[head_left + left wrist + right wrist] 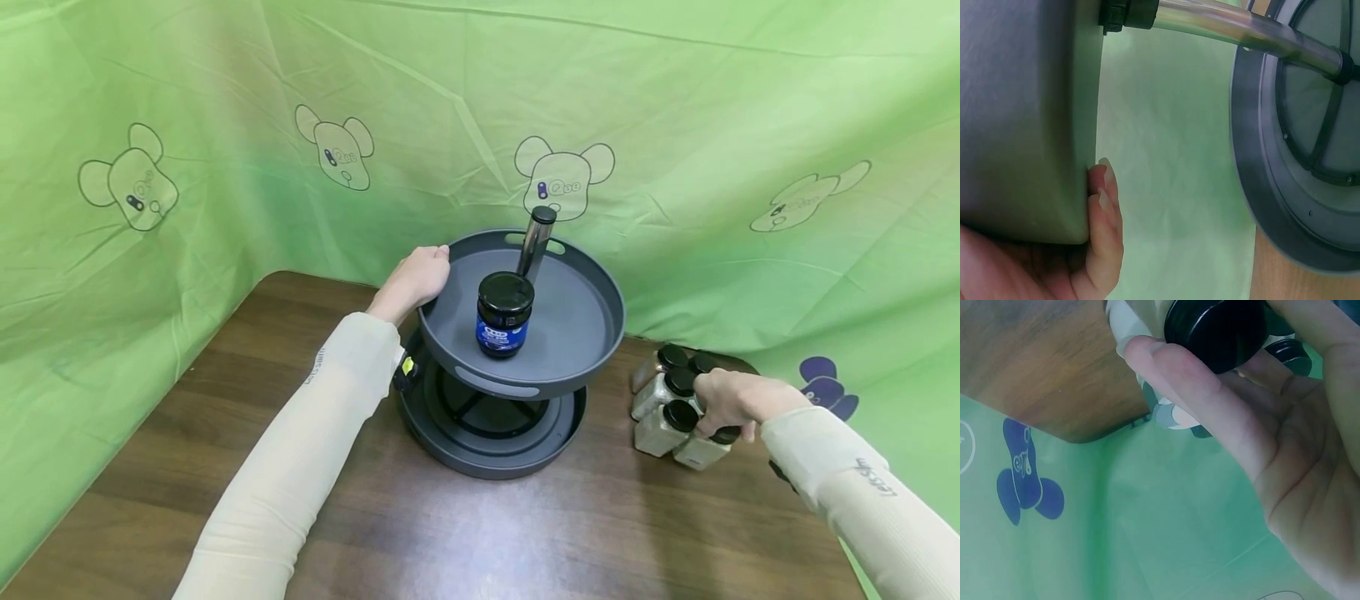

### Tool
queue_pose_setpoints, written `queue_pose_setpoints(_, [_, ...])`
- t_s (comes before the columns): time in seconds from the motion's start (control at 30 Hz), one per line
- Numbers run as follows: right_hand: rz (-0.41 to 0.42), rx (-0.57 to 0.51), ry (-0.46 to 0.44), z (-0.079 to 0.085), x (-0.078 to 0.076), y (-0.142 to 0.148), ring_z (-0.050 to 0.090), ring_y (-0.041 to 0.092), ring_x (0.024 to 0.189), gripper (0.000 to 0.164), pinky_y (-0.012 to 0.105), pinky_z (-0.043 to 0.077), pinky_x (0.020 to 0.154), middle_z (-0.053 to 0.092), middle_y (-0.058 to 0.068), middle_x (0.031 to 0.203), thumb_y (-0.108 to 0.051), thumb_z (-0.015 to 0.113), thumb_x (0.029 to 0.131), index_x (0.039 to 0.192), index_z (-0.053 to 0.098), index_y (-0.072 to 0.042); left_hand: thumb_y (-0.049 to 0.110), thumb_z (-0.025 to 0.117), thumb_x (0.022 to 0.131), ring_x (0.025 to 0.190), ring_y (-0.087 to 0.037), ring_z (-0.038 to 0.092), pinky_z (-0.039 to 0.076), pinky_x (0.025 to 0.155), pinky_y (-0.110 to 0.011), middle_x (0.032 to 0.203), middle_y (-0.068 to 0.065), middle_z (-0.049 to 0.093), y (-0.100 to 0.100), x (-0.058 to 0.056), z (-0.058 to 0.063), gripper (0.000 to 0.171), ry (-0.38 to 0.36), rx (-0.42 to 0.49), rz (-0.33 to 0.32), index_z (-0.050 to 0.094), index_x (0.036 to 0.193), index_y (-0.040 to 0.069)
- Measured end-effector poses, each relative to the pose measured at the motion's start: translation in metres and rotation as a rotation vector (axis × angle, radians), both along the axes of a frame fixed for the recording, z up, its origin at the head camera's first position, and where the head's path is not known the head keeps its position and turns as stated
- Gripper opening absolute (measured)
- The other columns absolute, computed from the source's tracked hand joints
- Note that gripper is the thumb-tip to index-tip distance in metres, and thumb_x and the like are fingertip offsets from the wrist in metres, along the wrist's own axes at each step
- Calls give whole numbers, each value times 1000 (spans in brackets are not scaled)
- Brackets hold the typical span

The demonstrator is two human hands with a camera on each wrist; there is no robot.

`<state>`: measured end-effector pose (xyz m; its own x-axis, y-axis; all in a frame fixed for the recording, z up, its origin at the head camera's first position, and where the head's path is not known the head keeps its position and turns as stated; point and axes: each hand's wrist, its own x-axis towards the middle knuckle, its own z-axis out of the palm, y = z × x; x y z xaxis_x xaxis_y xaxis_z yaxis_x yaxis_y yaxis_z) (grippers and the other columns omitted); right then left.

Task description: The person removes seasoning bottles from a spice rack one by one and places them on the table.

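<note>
My left hand [415, 282] grips the left rim of the upper grey round tray [577, 317]. In the left wrist view its fingers [1105, 240] curl under the tray's edge. A dark jar [504, 333] with a blue label and black lid stands on this tray, in front of a capped metal post [532, 248]. At the right, my right hand [731, 398] reaches down over a group of black-lidded spice jars. Its thumb and fingers are around the lid of the front right spice jar [701, 452]; that black lid [1216, 331] shows large in the right wrist view.
Below the upper tray, the lower round tray [495, 468] rests on the wooden table [360, 517]. Other spice jars, such as a front left one [657, 433], stand close together beside the right hand. A green printed cloth [450, 100] hangs behind and around the table.
</note>
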<state>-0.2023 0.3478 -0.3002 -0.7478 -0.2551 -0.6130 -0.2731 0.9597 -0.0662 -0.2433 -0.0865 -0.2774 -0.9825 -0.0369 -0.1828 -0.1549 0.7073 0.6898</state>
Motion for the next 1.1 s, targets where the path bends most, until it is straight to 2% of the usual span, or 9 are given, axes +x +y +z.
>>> queue_pose_setpoints(0.17, [4,3,-23,0,1,2,67,22,50,33,33,57,51,56,6,73,-23,79,81,70,52,-8,44,17,106,147,-33,32,31,118,-48,160,-5,34,0,0,0,56,3,5,-5,38,152,20])
queue_pose_setpoints(0.33, [-5,0,-31,0,1,3,68,22,53,33,33,58,53,58,7,72,-25,79,83,71,53,-8,43,18,106,145,-33,34,33,117,-48,159,-6,36,1,1,0,55,7,10,-5,40,150,19])
queue_pose_setpoints(0.7, [55,18,-11,-3,2,5,65,17,50,29,28,53,53,62,4,67,-27,78,84,72,58,-8,43,17,106,140,-34,41,36,113,-49,155,-8,41,1,3,1,55,10,5,0,45,146,16])
queue_pose_setpoints(1.1, [108,59,56,-7,2,6,62,15,44,37,27,51,48,58,4,66,-33,79,81,67,52,-12,42,17,107,145,-33,36,33,116,-48,158,-7,38,1,3,3,55,1,2,-2,41,149,17])
